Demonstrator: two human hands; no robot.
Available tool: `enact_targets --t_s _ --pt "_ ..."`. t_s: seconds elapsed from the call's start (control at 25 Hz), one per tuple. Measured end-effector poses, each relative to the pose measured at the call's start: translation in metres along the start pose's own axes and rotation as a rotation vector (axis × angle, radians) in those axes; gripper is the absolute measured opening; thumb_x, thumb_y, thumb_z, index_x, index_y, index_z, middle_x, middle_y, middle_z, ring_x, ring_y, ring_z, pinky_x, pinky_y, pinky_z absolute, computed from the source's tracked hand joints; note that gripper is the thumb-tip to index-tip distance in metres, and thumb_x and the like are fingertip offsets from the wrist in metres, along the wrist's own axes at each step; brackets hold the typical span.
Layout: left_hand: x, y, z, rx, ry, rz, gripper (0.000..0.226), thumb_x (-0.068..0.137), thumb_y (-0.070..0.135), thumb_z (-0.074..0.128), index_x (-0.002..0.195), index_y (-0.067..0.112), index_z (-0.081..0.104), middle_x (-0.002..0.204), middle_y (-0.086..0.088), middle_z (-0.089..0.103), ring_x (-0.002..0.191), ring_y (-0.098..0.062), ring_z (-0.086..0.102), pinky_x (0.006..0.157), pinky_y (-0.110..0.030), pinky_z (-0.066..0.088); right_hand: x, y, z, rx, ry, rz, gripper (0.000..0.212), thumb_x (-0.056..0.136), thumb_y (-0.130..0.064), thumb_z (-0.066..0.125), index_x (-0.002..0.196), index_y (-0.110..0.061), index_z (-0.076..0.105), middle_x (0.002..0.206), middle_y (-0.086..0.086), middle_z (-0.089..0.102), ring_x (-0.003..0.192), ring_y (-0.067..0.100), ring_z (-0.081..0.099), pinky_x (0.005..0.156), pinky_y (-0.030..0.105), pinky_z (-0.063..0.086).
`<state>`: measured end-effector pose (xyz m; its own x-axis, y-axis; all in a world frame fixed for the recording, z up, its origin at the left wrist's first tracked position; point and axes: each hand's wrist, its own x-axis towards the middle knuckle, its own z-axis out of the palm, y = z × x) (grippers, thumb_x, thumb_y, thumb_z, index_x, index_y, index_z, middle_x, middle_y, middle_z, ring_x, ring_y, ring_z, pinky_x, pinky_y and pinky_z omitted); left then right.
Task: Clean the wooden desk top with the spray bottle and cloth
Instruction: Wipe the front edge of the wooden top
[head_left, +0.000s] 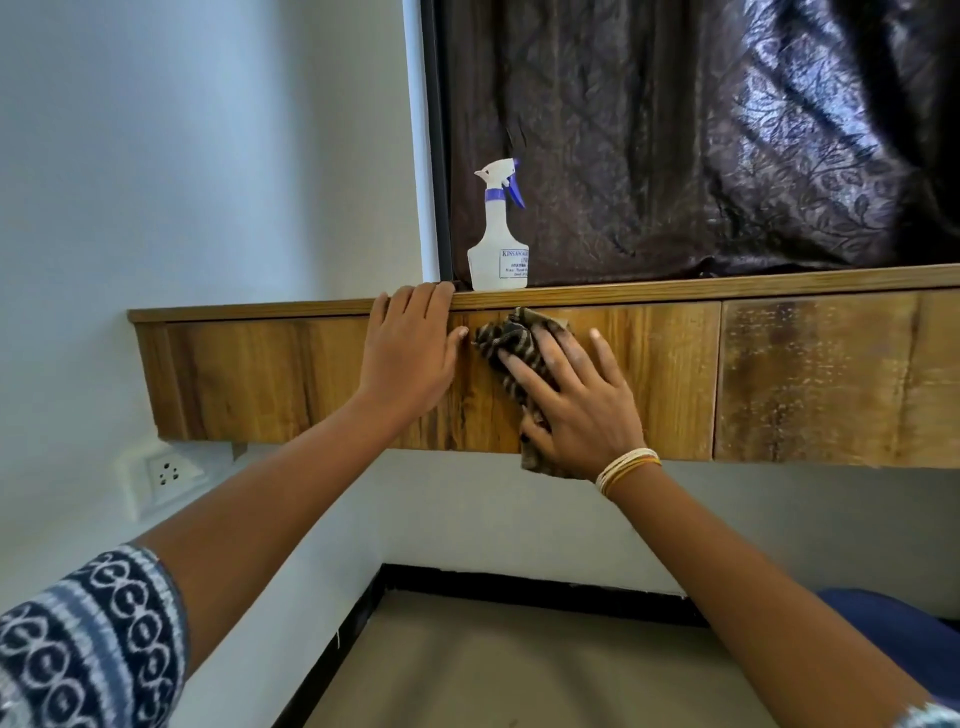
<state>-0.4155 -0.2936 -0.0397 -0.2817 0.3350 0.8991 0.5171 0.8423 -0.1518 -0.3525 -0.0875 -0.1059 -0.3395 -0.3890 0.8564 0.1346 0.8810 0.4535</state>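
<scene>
Head view: right hand is flat, fingers spread and straight, pressing the cloth against the front panel of the wooden desk. Not a grip, just palm and fingers on top of it. Cloth is dark with light stripes, bunched up past the fingertips and trailing out below the heel of the hand, hanging just under the panel's bottom edge. Bangles on that wrist.

Left hand sits just left of the right hand, also flat against the panel, fingers straight and together, fingertips reaching over the top edge of the desk. Holds nothing. Its thumb nearly meets the bunched end of the cloth; cannot tell if they touch.

Spray bottle stands upright on the desk top, above and between the two hands, just past the left hand's fingertips. White body, blue trigger and collar, label facing right. No hand on it.

Behind the bottle: dark patterned curtain. Wall socket below and left of the left forearm. Patterned sleeve on the left arm.
</scene>
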Motion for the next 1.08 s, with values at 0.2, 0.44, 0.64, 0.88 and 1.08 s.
enact_targets --t_s 0.2,0.44,0.64,0.88,1.08 --pt "-0.001 0.003 0.000 -0.035 0.037 -0.020 0.041 0.098 0.035 0.048 0.132 0.012 0.050 0.128 -0.007 0.058 0.119 -0.026 0.052 0.108 -0.043 0.037 -0.015 0.045 -0.011 -0.011 0.105 0.292 0.069 0.084 -0.041 0.054 0.148 -0.025 0.037 0.150 0.019 0.036 0.137 0.037 0.034 0.117 0.054 0.015" --pt "0.001 0.002 0.000 0.010 0.041 0.003 0.039 0.100 0.035 0.045 0.131 0.013 0.052 0.123 -0.008 0.060 0.114 -0.027 0.054 0.107 -0.045 0.040 -0.005 0.037 -0.013 0.022 0.144 0.484 0.068 0.089 -0.036 0.047 0.152 -0.016 0.029 0.153 0.025 0.030 0.141 0.040 0.030 0.118 0.051 0.018" --pt "0.008 0.016 -0.004 0.076 0.112 0.042 0.032 0.099 0.032 0.046 0.123 0.014 0.057 0.110 -0.009 0.063 0.102 -0.029 0.056 0.104 -0.047 0.040 0.023 0.030 -0.014 0.006 0.009 0.062 0.069 0.089 -0.041 0.050 0.153 -0.023 0.029 0.155 0.019 0.032 0.144 0.035 0.029 0.119 0.047 0.013" --pt "0.019 0.041 0.002 -0.114 0.154 0.179 0.032 0.096 0.012 0.055 0.127 0.008 0.061 0.110 -0.011 0.066 0.099 -0.027 0.062 0.082 -0.035 0.055 -0.005 0.064 -0.022 0.011 0.126 0.376 0.072 0.085 -0.038 0.054 0.151 -0.021 0.032 0.152 0.020 0.035 0.142 0.037 0.031 0.118 0.049 0.018" --pt "0.024 0.044 0.007 -0.290 0.147 0.173 0.031 0.097 0.021 0.056 0.123 0.005 0.065 0.118 -0.012 0.069 0.110 -0.027 0.065 0.090 -0.040 0.057 -0.028 0.047 -0.012 0.048 0.224 0.605 0.066 0.089 -0.035 0.049 0.149 -0.012 0.034 0.147 0.025 0.037 0.137 0.040 0.034 0.116 0.051 0.024"
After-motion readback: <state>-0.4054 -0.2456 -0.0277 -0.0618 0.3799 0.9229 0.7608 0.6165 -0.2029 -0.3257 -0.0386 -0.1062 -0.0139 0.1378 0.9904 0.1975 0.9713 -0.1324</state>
